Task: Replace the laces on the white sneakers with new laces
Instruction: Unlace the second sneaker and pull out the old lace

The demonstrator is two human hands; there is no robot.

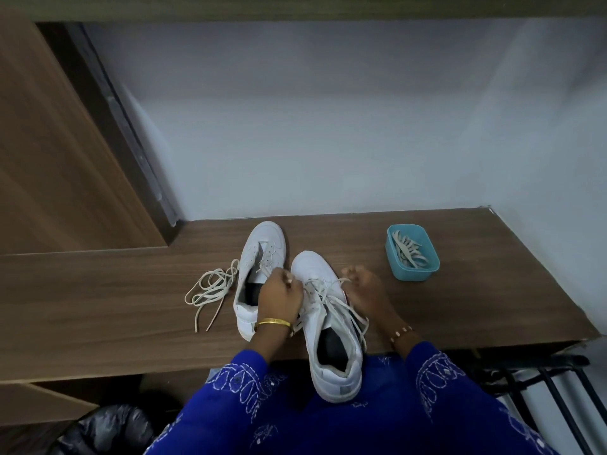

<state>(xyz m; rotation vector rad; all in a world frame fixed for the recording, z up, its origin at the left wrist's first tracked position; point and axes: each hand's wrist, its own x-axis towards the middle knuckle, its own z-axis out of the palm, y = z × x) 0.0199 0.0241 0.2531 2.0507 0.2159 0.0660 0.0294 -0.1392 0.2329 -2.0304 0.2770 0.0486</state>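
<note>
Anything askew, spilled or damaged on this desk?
Nothing damaged or spilled. The nearer sneaker overhangs the desk edge towards the lap, its heel off the top. A pulled-out lace lies loose beside the unlaced sneaker.

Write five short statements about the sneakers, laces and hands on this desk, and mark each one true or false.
1. A loose lace lies on the desk to the left of the far sneaker. True.
2. The blue tub holds nothing. False: it holds a bundle of laces.
3. The near sneaker has a lace threaded through it. True.
4. Both sneakers lie on their sides. False: both stand upright on their soles, openings up.
5. The left hand rests flat on the desk. False: its fingers pinch the lace at the near sneaker, and the right hand pulls a strand on the other side.
</note>
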